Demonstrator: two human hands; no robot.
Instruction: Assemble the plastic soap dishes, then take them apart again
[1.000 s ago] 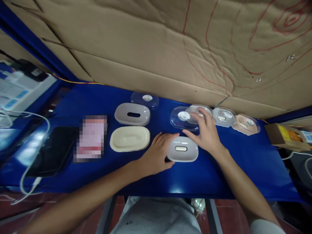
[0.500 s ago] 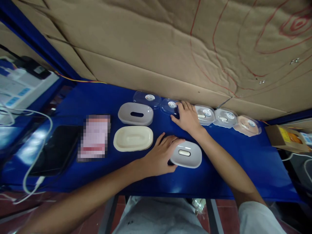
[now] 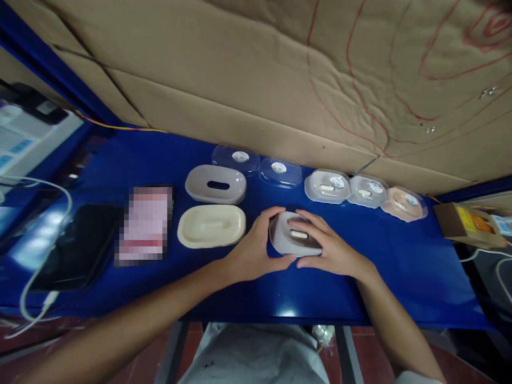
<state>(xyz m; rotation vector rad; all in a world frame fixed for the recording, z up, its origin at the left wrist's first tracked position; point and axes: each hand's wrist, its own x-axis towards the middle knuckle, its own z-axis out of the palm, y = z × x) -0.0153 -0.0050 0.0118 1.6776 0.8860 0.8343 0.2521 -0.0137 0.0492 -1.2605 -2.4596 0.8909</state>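
Note:
A light grey oval soap dish [image 3: 287, 242] with a cream piece showing in its middle slot is between my two hands near the front of the table. My left hand [image 3: 256, 248] curls around its left end, thumb along the near side. My right hand [image 3: 334, 245] grips the right end, with fingers reaching over the top and the thumb at the near edge. Fingers cover both ends of the dish. Left of my hands lie a cream oval tray [image 3: 211, 226] and, behind it, a grey oval dish [image 3: 197, 181] with an open slot.
Along the cardboard wall [image 3: 240, 80] lie two clear lids, one left [image 3: 250, 166] and one right [image 3: 290, 178]. Further right are lidded dishes: white [image 3: 316, 189], grey [image 3: 368, 198] and pink [image 3: 404, 210]. A phone [image 3: 146, 224], a dark tablet [image 3: 80, 245] and a white cable [image 3: 34, 272] lie left.
My right hand has come back from beside the clear lid at the rear and taken hold of the grey soap dish. My left hand keeps its hold, and the dish has shifted slightly.

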